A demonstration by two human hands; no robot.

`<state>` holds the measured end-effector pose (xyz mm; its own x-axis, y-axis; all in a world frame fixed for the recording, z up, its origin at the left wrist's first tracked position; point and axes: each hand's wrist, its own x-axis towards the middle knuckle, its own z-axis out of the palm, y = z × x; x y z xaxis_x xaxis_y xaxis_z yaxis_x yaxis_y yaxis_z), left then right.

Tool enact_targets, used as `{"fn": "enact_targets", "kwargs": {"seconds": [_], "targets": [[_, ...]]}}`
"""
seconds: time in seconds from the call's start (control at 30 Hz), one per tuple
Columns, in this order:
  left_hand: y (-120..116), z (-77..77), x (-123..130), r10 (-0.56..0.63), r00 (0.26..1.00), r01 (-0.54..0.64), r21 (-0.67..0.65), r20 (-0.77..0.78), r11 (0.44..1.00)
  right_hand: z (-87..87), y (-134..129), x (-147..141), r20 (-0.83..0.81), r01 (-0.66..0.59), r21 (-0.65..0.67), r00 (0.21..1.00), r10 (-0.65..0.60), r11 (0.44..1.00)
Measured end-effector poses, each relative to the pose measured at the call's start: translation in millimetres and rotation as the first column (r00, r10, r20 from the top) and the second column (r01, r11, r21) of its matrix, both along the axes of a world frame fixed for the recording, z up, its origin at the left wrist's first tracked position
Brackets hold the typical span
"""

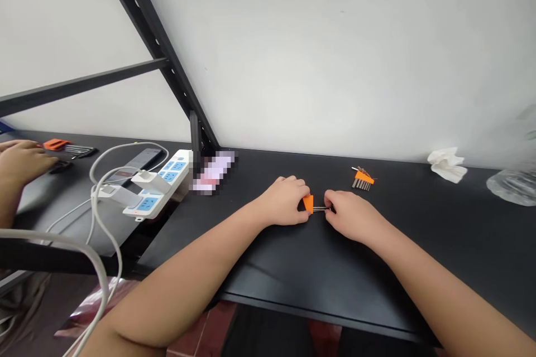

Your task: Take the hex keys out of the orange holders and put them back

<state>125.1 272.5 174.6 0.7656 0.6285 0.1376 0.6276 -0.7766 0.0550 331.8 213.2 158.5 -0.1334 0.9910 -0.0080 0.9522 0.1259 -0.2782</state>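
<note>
My left hand is closed around a small orange plastic holder, most of it hidden by the fingers. Thin metal rods, perhaps hex keys, stick out of its right side. At their other end, the curled fingers of my right hand pinch them and cover the tips. Both hands rest low over the black tabletop. Beyond my right hand lies a second orange holder with several short metal rods in it and a few thin pieces at its back edge.
A crumpled tissue and clear plastic lie to the right. Leftward are a power strip with white cables, a phone and a black metal frame. Another person's hand is beside an orange holder at far left.
</note>
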Motion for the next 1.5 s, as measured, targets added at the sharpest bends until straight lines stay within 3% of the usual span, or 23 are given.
{"fn": "enact_targets", "kwargs": {"seconds": [0.53,1.0,1.1,1.3,1.5], "targets": [[-4,-1.4,7,0.019,0.999,-0.018,0.029,-0.030,0.999,-1.9,4,7,-0.013,0.011,0.009,1.000,-0.011,1.000],[-3,-3.2,5,0.042,0.999,-0.041,-0.031,0.025,0.999,2.8,2,25,-0.006,0.063,-0.038,0.998,-0.064,0.997],[-1,-3.4,4,0.043,0.999,-0.042,-0.028,0.026,0.999,4.8,3,36,-0.018,0.023,-0.043,1.000,-0.024,0.999],[0,-3.6,4,0.036,0.999,-0.036,-0.032,0.022,0.999,-1.6,9,53,-0.048,-0.237,0.042,0.970,0.239,0.971],[1,-4.0,3,0.025,0.999,-0.024,-0.020,0.024,1.000,-2.5,13,47,0.005,-0.161,0.055,0.987,0.161,0.985]]}}
